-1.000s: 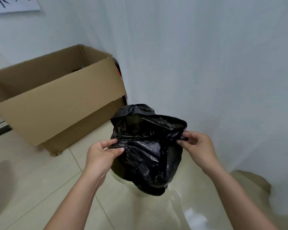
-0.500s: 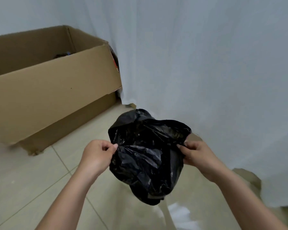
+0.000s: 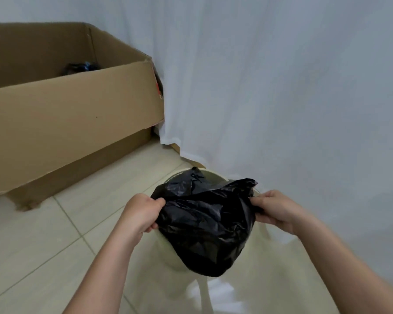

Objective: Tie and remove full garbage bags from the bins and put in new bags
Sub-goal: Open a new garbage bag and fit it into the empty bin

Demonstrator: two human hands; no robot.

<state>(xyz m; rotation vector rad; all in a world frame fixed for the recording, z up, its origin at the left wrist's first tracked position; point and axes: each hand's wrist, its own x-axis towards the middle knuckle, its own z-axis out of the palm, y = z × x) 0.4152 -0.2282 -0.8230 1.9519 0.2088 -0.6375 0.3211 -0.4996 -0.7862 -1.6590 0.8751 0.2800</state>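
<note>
A crumpled black garbage bag (image 3: 204,225) hangs over a small cream bin (image 3: 216,175) that stands on the tiled floor by the curtain. Most of the bin is hidden behind the bag; only its far rim and a bit of its lower wall show. My left hand (image 3: 141,214) grips the bag's left edge with curled fingers. The bag's right edge is pinched by my right hand (image 3: 275,211). The bag's mouth is stretched between both hands, over the bin's top.
A large open cardboard box (image 3: 66,123) stands on the floor to the left, with a dark bag (image 3: 80,68) inside it. A white curtain (image 3: 281,87) hangs behind and to the right of the bin. Beige floor tiles (image 3: 43,245) lie in front.
The view has dropped and moved closer. Both hands have carried the bag down onto the bin, whose far rim now shows behind it.
</note>
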